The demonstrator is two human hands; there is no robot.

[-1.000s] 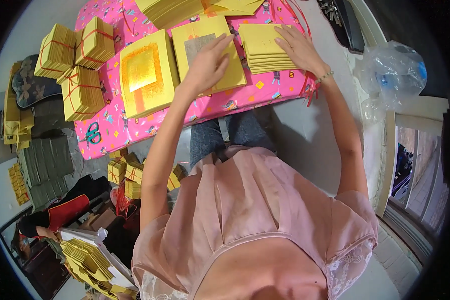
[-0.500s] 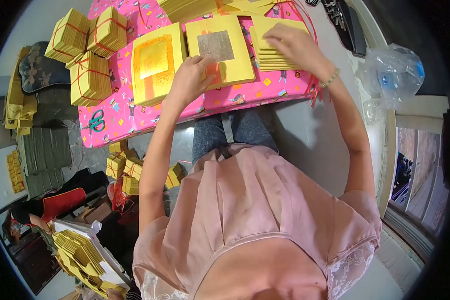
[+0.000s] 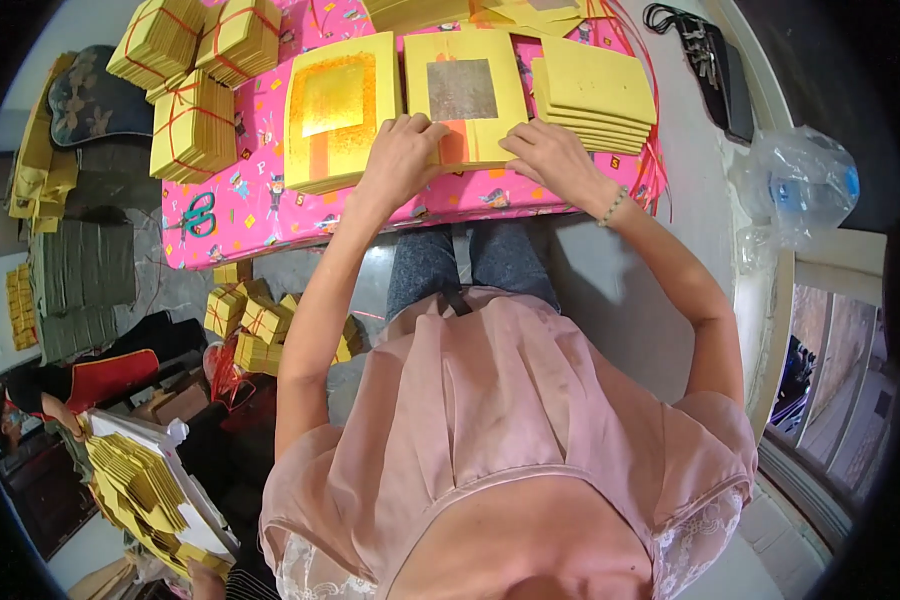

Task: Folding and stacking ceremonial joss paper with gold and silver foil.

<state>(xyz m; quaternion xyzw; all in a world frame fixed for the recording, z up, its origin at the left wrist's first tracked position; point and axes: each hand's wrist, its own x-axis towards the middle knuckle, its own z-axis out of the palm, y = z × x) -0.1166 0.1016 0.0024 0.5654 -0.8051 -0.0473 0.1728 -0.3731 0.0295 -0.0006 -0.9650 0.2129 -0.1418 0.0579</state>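
Observation:
A stack of yellow paper sheets lies in front of me on the pink patterned cloth; its top yellow paper sheet (image 3: 462,90) bears a silver-grey square and an orange band. My left hand (image 3: 402,155) is at the sheet's near left corner, its fingers curled closed over the edge. At the near right corner, my right hand (image 3: 558,162) pinches the paper with bent fingers. To the left stands another stack of yellow paper (image 3: 348,150), with a gold square framed in orange. Folded yellow papers (image 3: 595,95) are piled on the right, beyond my right hand.
Bundles of yellow paper (image 3: 192,125) tied with red string and teal-handled scissors (image 3: 199,214) occupy the left of the table (image 3: 260,235). Red strings (image 3: 650,75) hang at its right. More bundles (image 3: 250,315) lie on the floor. Another person's arm (image 3: 62,412) shows at lower left.
My right hand has come left from the folded pile to the middle stack's near right corner. My left hand stays at that stack's left edge. The view has shifted slightly.

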